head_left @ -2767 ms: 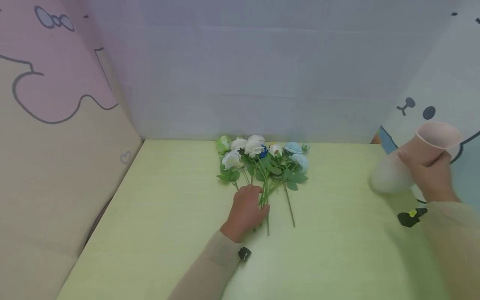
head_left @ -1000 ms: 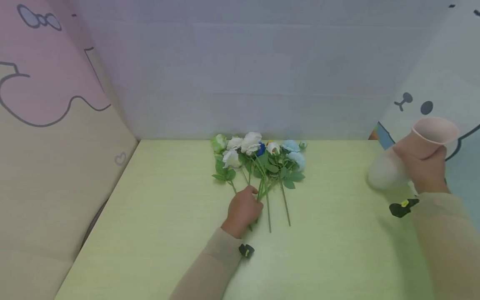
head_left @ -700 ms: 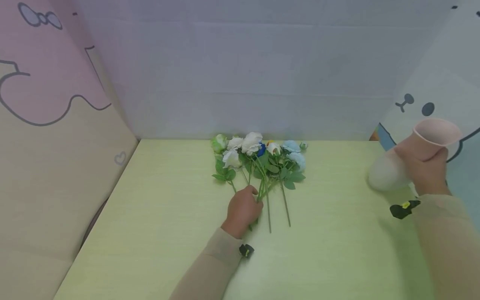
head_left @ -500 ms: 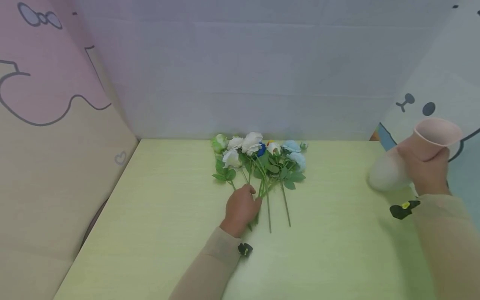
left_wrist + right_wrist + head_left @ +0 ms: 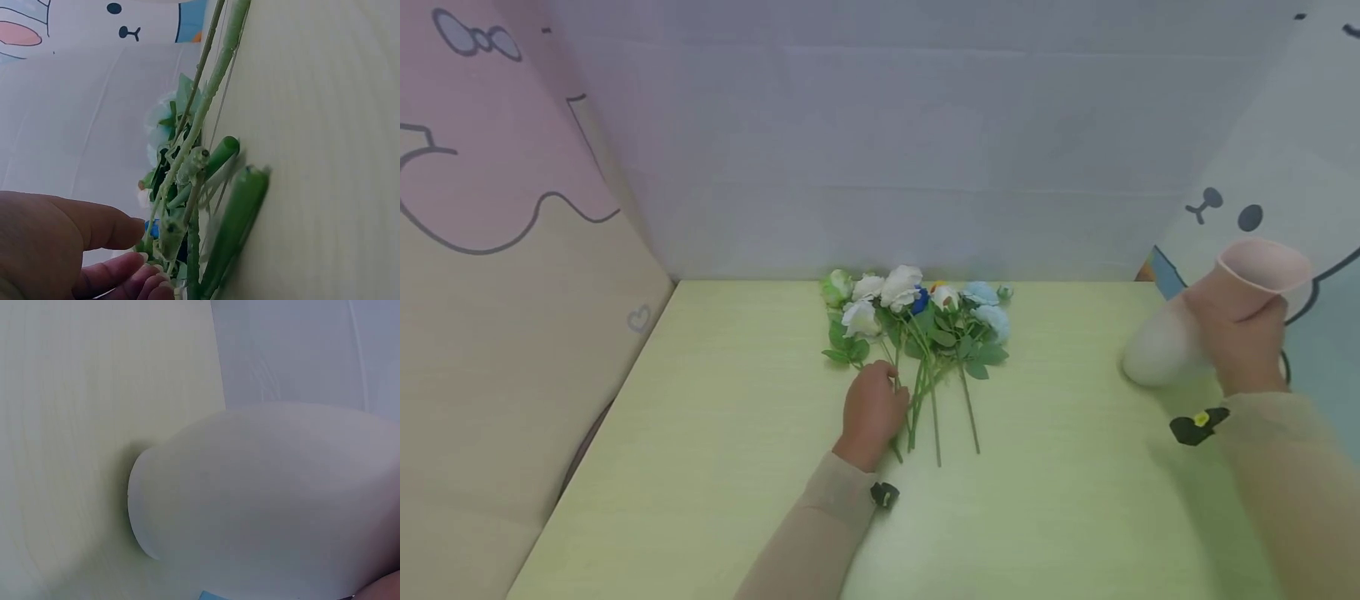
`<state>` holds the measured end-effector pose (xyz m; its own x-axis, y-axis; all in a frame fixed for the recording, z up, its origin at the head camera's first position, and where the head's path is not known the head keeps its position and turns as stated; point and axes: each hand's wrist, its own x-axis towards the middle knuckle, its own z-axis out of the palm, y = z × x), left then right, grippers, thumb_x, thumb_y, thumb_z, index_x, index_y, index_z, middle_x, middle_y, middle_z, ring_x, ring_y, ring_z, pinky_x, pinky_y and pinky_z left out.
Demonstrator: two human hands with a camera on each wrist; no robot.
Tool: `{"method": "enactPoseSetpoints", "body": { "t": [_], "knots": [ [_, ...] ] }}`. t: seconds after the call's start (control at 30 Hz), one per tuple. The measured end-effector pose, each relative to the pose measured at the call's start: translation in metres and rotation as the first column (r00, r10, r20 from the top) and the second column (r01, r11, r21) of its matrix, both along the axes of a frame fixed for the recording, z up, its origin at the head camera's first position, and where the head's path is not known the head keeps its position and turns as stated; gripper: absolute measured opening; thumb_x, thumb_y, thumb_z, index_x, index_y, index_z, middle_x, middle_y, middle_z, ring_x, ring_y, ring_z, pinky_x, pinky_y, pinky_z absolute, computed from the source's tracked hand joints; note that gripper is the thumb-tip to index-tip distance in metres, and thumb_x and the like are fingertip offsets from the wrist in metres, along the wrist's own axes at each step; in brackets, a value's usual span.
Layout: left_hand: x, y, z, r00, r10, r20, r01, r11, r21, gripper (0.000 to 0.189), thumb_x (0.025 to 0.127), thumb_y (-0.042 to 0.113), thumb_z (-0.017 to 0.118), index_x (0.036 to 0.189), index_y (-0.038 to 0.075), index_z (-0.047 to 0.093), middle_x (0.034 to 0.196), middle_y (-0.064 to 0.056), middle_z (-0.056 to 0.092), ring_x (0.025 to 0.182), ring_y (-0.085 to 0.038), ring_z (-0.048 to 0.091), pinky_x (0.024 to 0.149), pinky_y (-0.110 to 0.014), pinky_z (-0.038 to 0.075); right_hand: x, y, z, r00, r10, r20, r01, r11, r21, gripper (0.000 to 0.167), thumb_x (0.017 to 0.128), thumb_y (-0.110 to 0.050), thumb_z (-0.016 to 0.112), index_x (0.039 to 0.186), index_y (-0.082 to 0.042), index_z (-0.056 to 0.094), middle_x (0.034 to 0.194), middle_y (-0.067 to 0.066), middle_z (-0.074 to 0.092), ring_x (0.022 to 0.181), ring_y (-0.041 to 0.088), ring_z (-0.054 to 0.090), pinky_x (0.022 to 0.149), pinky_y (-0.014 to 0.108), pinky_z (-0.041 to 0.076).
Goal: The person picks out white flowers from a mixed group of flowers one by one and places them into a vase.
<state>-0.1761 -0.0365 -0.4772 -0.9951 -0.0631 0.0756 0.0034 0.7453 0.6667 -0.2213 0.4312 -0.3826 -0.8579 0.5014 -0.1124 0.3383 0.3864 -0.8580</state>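
My left hand (image 5: 871, 412) is low over the table at the stems of a bunch of artificial flowers (image 5: 901, 287). In the left wrist view its thumb (image 5: 112, 226) and fingertips stand apart beside the green stems (image 5: 194, 137), with no stem gripped between them. The blooms are white, pale green, blue and light blue, and point toward the back wall. At the right, my right hand (image 5: 1240, 337) grips the neck of a pink and white vase (image 5: 1157, 346), which leans with its mouth up and to the right. In the right wrist view the vase's rounded body (image 5: 269, 494) shows, its base close to the table.
The pale yellow-green table (image 5: 737, 417) runs back to a plain light wall (image 5: 895, 150). Side panels with cartoon drawings, the left panel (image 5: 512, 333) and the right panel (image 5: 1285, 167), border it. A loose stem end (image 5: 973, 433) points toward the front.
My left hand has shifted left and slightly back along the stems, and its thumb has come away from the stems it was at. The right hand still holds the tilted vase, nearly unmoved.
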Motion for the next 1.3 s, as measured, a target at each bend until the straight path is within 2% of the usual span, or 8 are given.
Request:
{"method": "enactPoseSetpoints", "body": {
  "t": [0.13, 0.37, 0.53, 0.63, 0.77, 0.9, 1.03, 1.3],
  "knots": [
    [-0.002, -0.001, -0.001, 1.0, 0.008, 0.001, -0.008, 1.0, -0.008, 0.029, 0.094, 0.016, 0.075, 0.118, 0.003, 0.068, 0.097, -0.009, 0.068, 0.087, -0.027, 0.066, 0.077, -0.043, 0.055, 0.004, -0.01, 0.002, 0.999, -0.002, -0.048, 0.002, 1.0, -0.001, 0.093, 0.091, -0.052, 0.068, 0.155, -0.029, 0.003, 0.152, -0.003, 0.024, 0.13, 0.023, 0.032, 0.116, 0.051, 0.03],
    [-0.007, -0.004, -0.004, 1.0, 0.01, 0.022, -0.01, 1.0, 0.016, 0.034, 0.094, 0.015, 0.074, 0.124, 0.0, 0.067, 0.102, -0.012, 0.071, 0.093, -0.03, 0.068, 0.081, -0.045, 0.056, 0.009, -0.032, 0.001, 0.991, 0.025, -0.13, -0.032, 0.998, -0.05, 0.091, 0.091, -0.043, 0.076, 0.155, -0.033, 0.011, 0.145, -0.013, 0.032, 0.127, 0.013, 0.036, 0.118, 0.045, 0.03],
    [-0.007, -0.006, -0.003, 0.999, 0.005, 0.035, -0.006, 0.999, 0.033, 0.032, 0.095, 0.014, 0.073, 0.123, -0.001, 0.068, 0.098, -0.011, 0.071, 0.089, -0.028, 0.068, 0.078, -0.044, 0.057, 0.01, -0.047, -0.001, 0.983, 0.082, -0.161, -0.087, 0.996, -0.025, 0.079, 0.092, -0.04, 0.075, 0.147, -0.031, 0.02, 0.134, -0.015, 0.038, 0.116, 0.011, 0.043, 0.105, 0.037, 0.041],
    [-0.006, -0.006, -0.001, 0.999, 0.005, 0.05, -0.007, 0.999, 0.052, 0.031, 0.095, 0.013, 0.072, 0.122, -0.002, 0.068, 0.093, -0.01, 0.07, 0.083, -0.026, 0.067, 0.074, -0.043, 0.057, 0.013, -0.056, 0.001, 0.973, 0.12, -0.196, -0.124, 0.992, -0.01, 0.072, 0.092, -0.038, 0.075, 0.143, -0.03, 0.026, 0.128, -0.015, 0.041, 0.111, 0.01, 0.046, 0.093, 0.026, 0.044],
    [-0.005, -0.005, 0.002, 0.997, 0.003, 0.076, -0.009, 0.997, 0.074, 0.03, 0.095, 0.01, 0.07, 0.121, -0.003, 0.068, 0.087, -0.007, 0.069, 0.076, -0.022, 0.065, 0.071, -0.041, 0.057, 0.018, -0.071, 0.005, 0.924, 0.148, -0.353, -0.188, 0.979, -0.08, 0.064, 0.089, -0.022, 0.078, 0.142, -0.025, 0.041, 0.124, -0.007, 0.051, 0.104, 0.013, 0.05, 0.081, 0.018, 0.044],
    [-0.004, -0.006, 0.003, 0.996, -0.002, 0.092, -0.006, 0.996, 0.084, 0.029, 0.095, 0.009, 0.069, 0.121, -0.004, 0.068, 0.084, -0.007, 0.07, 0.071, -0.019, 0.064, 0.069, -0.04, 0.057, 0.022, -0.089, 0.006, 0.85, 0.156, -0.503, -0.261, 0.955, -0.145, 0.06, 0.084, -0.004, 0.078, 0.138, -0.017, 0.055, 0.121, 0.001, 0.057, 0.102, 0.017, 0.053, 0.085, 0.02, 0.044],
    [-0.005, -0.007, 0.002, 0.995, -0.007, 0.101, -0.004, 0.995, 0.1, 0.029, 0.094, 0.009, 0.068, 0.12, -0.004, 0.068, 0.087, -0.008, 0.071, 0.071, -0.019, 0.064, 0.068, -0.04, 0.056, 0.024, -0.1, 0.001, 0.825, 0.138, -0.548, -0.267, 0.95, -0.162, 0.068, 0.08, 0.004, 0.08, 0.14, -0.017, 0.056, 0.121, 0.003, 0.059, 0.105, 0.017, 0.054, 0.09, 0.021, 0.043],
    [-0.008, -0.006, -0.004, 0.992, -0.013, 0.129, 0.001, 0.996, 0.094, 0.036, 0.095, 0.015, 0.069, 0.125, -0.004, 0.068, 0.097, -0.01, 0.074, 0.081, -0.021, 0.069, 0.074, -0.04, 0.057, 0.023, -0.107, -0.017, 0.882, 0.131, -0.453, -0.182, 0.981, -0.071, 0.084, 0.082, -0.006, 0.084, 0.151, -0.028, 0.04, 0.132, -0.004, 0.053, 0.115, 0.015, 0.051, 0.102, 0.033, 0.042]
  ]
}}
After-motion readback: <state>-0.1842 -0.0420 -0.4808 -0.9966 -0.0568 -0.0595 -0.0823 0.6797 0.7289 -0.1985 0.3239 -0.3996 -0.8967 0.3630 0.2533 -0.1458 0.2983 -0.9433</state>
